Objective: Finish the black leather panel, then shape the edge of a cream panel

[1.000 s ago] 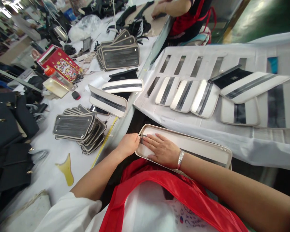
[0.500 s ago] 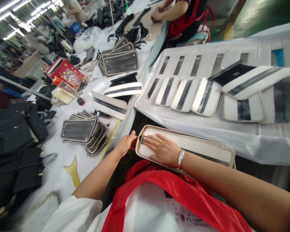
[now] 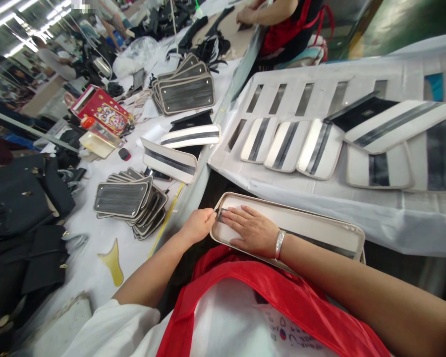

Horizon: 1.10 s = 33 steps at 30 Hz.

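Note:
A long white bag panel (image 3: 319,220) with a dark stripe and a raised beige rim lies tilted in front of my red apron. My right hand (image 3: 247,225), with a silver bracelet at its wrist, rests flat on the panel's left part, fingers stretched out. At the panel's left end, my left hand (image 3: 199,224) is closed with thumb and fingers pinched on the rim, near a small dark spot at the corner. Its fingertips are partly hidden. To the left, a stack of dark rimmed panels (image 3: 121,198) sits on the white table.
Striped white panels (image 3: 282,146) lie on the covered table (image 3: 241,186) at right. More dark panels (image 3: 188,94), a red box (image 3: 102,111), a yellow template (image 3: 112,264) and black bags (image 3: 18,203) are on the left table. A co-worker in a red apron (image 3: 282,37) sits beyond.
My left hand has closed and moved slightly right, up against the panel's end; its thumb was raised before. My right hand stays flat on the panel.

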{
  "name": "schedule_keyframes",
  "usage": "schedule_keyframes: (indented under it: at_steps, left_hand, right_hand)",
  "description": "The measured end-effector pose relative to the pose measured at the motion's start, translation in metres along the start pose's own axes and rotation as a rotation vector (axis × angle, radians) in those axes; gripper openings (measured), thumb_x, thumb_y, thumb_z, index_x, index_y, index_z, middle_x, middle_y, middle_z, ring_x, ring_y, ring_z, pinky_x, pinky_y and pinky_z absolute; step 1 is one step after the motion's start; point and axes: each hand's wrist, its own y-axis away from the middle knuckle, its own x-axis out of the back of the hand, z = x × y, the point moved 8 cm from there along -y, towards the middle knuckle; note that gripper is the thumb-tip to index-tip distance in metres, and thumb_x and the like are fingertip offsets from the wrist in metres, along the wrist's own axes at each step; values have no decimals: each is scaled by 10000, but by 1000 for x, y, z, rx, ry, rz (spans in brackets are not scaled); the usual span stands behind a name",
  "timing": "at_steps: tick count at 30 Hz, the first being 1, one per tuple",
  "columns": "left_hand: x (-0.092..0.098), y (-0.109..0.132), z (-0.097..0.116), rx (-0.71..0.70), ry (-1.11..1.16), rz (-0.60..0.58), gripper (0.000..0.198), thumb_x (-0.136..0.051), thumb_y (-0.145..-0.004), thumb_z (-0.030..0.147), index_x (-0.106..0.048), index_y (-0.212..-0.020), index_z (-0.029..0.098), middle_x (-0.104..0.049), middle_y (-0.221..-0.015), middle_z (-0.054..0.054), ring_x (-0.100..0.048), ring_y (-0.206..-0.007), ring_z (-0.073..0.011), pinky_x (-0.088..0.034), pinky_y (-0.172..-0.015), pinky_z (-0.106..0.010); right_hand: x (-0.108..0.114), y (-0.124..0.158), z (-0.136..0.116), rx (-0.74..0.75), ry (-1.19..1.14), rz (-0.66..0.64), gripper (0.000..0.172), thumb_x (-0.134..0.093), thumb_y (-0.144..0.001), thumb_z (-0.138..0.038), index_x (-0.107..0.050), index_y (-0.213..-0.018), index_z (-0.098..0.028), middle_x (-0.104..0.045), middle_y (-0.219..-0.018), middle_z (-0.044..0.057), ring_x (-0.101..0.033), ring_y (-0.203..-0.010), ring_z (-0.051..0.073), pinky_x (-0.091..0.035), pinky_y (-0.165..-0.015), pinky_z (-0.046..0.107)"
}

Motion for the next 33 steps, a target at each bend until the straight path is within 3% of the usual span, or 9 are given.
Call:
schedule_keyframes:
  at_steps: [10, 17, 25, 33]
  left_hand:
    - [-2, 1, -2, -7, 94, -14, 311, -357, -887, 293, -466, -624, 167, -495, -586, 19, -447, -571, -114, -306, -555, -234]
    - [-2, -1, -5, -22, 163, -42, 292, -377, -886, 297, -559, -706, 156, -608, -675, -21, -538, -633, -138, -351, -592, -245]
    - [2, -1, -3, -43, 31, -53, 287, -364, -884, 259, -532, -669, 171, -602, -657, -31, -542, -626, -140, -340, -586, -244]
    - [2, 0, 3, -59, -93, -52, 302, -344, -894, 251, -521, -662, 176, -600, -655, -36, -534, -607, -143, -322, -571, -255]
  right_hand:
    - [-1, 2, 2, -1, -44, -18, 662, -513, -837, -457, -333, -1381, -124, -386, -1395, 127, -318, -1308, 235, -216, -1090, 441]
    - [5, 1, 3, -40, -37, -49, 817, -581, -782, -428, -215, -1412, -59, -159, -1475, 187, -198, -1360, 228, -251, -1079, 433]
    - [6, -1, 1, -31, -22, -18, 836, -576, -779, -429, -190, -1417, -51, -200, -1467, 189, -202, -1358, 230, -261, -1079, 421]
    - [0, -2, 2, -25, 0, -44, 736, -540, -801, -451, -302, -1387, -75, -276, -1448, 157, -316, -1306, 239, -266, -1078, 427]
